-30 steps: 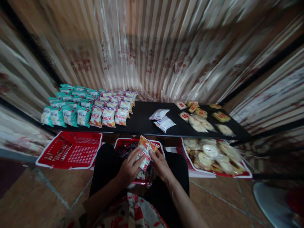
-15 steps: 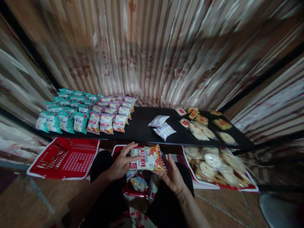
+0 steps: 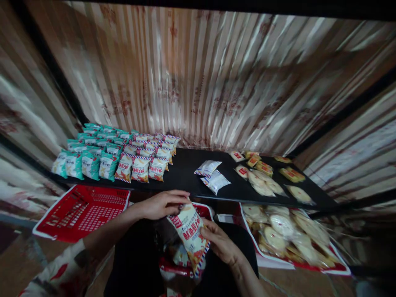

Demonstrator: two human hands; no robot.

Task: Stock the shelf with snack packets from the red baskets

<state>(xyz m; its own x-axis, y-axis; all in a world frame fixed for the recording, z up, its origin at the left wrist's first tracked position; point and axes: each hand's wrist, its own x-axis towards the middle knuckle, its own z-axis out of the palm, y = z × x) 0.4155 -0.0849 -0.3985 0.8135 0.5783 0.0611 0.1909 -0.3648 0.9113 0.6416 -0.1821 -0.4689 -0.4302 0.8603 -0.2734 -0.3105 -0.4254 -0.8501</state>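
Observation:
A snack bag (image 3: pixel 189 231) with a red-and-white front and striped ends is held between my two hands, tilted, below the shelf's front edge. My left hand (image 3: pixel 163 204) has its fingers over the bag's top end. My right hand (image 3: pixel 218 241) grips the bag's right side, thumb on the front. Underneath, a red basket (image 3: pixel 177 270) between my knees holds more bags, partly hidden. Matching upright snack bags (image 3: pixel 140 168) stand in rows on the black shelf (image 3: pixel 182 169), beside rows of green-and-white bags (image 3: pixel 91 164).
Two bags (image 3: pixel 215 180) lie flat mid-shelf. Flat clear-wrapped packets (image 3: pixel 261 182) and yellow packs (image 3: pixel 291 174) lie at the right. Below stand a red basket (image 3: pixel 83 212) at left and a basket of round wrapped items (image 3: pixel 280 233) at right. A striped curtain (image 3: pixel 192 82) hangs behind.
The held bag has turned from lying sideways to nearly upright, its striped lower end now pointing down. My left hand has moved to its top, my right hand lower. The view has shifted slightly.

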